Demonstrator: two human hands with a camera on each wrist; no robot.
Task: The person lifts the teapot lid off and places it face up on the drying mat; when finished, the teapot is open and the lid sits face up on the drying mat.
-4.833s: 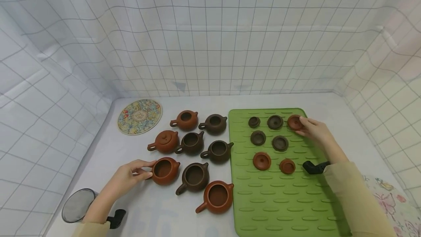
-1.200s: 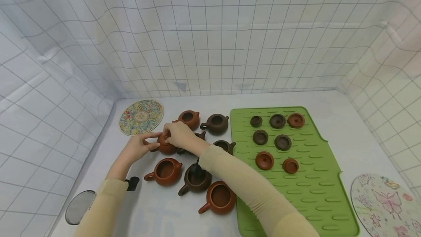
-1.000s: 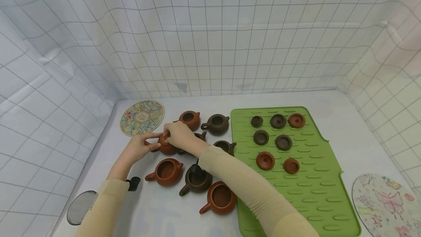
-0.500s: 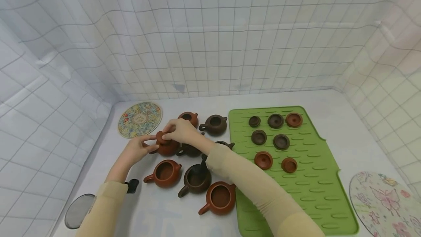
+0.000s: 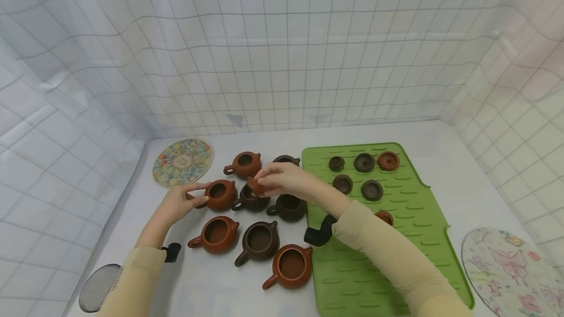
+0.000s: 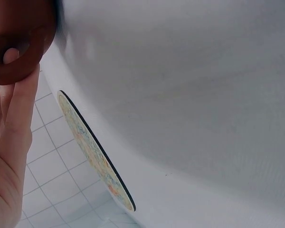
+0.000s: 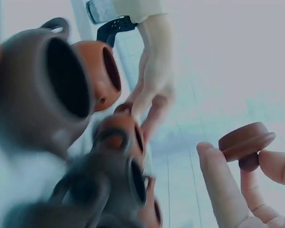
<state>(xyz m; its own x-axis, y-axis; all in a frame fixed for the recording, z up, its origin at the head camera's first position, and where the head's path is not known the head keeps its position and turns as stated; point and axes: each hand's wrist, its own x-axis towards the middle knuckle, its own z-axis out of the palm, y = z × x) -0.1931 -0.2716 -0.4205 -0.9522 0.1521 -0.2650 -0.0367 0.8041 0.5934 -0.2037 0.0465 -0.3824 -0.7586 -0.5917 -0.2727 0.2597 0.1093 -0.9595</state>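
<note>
In the head view, my left hand (image 5: 174, 204) holds a small red-brown clay teapot (image 5: 223, 203) by its handle side, thumb and fingers on either side. The pot's top is uncovered. In the left wrist view, fingers lie at the handle under the teapot (image 6: 23, 19). My right hand (image 5: 288, 181) pinches a red-brown teapot lid (image 5: 254, 186) in the air, above a dark brown teapot (image 5: 250, 202). The right wrist view has the lid (image 7: 247, 138) tilted, its round knob between thumb and fingers.
More lidless teapots stand around, including a red one (image 5: 225, 243) and a dark one (image 5: 266, 251) in front. Several lids, such as a dark lid (image 5: 372, 190), lie on a green mat (image 5: 352, 278). A patterned round mat (image 5: 163, 160) lies back left, a floral one (image 5: 513, 263) right.
Both hands came from the front red teapot and the green mat to the lidded red teapot. My right hand has since lifted its lid off and carried it rightward; my left stays on the pot.
</note>
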